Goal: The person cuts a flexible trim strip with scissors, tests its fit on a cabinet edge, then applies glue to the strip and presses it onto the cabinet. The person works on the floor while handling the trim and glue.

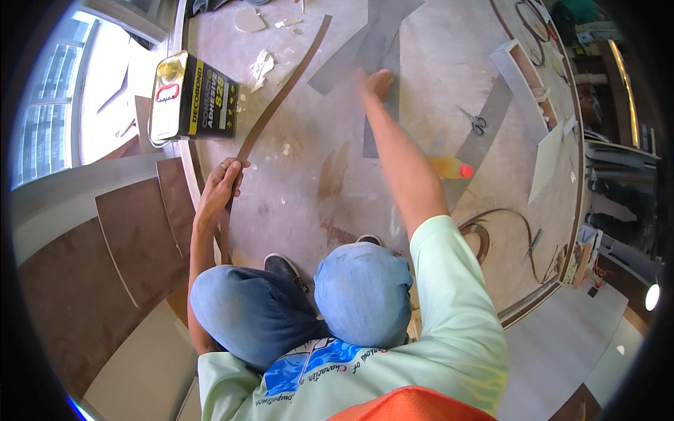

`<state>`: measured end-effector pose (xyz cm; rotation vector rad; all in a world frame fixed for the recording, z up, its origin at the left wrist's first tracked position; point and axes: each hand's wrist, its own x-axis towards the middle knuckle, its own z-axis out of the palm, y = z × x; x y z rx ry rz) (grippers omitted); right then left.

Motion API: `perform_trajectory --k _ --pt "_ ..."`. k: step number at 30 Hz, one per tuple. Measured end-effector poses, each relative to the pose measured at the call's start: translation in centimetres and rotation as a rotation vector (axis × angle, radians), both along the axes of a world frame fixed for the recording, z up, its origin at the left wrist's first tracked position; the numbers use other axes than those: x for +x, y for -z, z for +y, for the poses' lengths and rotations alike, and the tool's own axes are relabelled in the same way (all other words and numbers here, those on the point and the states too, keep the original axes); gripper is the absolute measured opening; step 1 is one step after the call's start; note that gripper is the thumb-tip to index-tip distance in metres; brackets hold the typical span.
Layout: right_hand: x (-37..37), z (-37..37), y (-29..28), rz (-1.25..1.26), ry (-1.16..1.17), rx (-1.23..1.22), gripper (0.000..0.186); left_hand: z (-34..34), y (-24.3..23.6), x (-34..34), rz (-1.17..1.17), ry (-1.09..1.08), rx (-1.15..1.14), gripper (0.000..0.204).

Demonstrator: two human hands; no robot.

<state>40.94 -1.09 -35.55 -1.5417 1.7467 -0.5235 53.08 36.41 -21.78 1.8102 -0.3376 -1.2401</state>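
A long, thin brown edging strip (286, 85) curves up and away from my left hand (223, 181), whose fingers are closed round its near end. Stretched forward, my right hand (377, 83) is over the grey flat strips (382, 42), which cross each other on the work surface. Blur smears its fingers, and I cannot tell whether they grip a strip. To the right of my right forearm lies a bottle of yellow liquid with a red cap (449, 168). A pair of scissors (474, 121) rests farther right, beside another grey strip (489, 119).
A large adhesive can (210, 98) stands at the left edge. Scraps of white material (262, 67) lie near it. A coiled brown strip (476, 242) is at the near right. An open white box-like frame (523, 74) and a pale panel (546, 161) line the right side.
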Motion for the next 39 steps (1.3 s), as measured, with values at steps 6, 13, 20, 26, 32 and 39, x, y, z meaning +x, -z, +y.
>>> perform_trajectory --k 6,13,20,26,32,39 --pt "0.8 -3.3 3.3 0.177 0.043 0.114 0.062 0.6 0.5 0.1 0.037 0.019 -0.019 0.032" --pt "-1.5 -6.4 3.3 -0.326 0.009 0.026 0.031 1.7 0.6 0.5 0.001 -0.014 -0.007 0.033" --pt "-10.5 5.5 -0.3 -0.166 -0.194 -0.397 0.017 1.3 0.5 -0.1 -0.007 0.01 -0.076 0.033" --pt "-15.4 13.7 -1.1 -0.916 0.025 0.345 0.011 0.6 0.0 -1.0 -0.001 0.09 -0.127 0.032" --pt "-19.9 25.4 0.4 -1.153 0.173 0.801 0.011 1.5 1.7 -1.7 -0.029 0.151 -0.126 0.033" --pt "-24.0 28.7 1.8 -0.211 -0.805 0.844 0.039 3.9 4.6 -5.7 -0.038 0.168 -0.059 0.031"
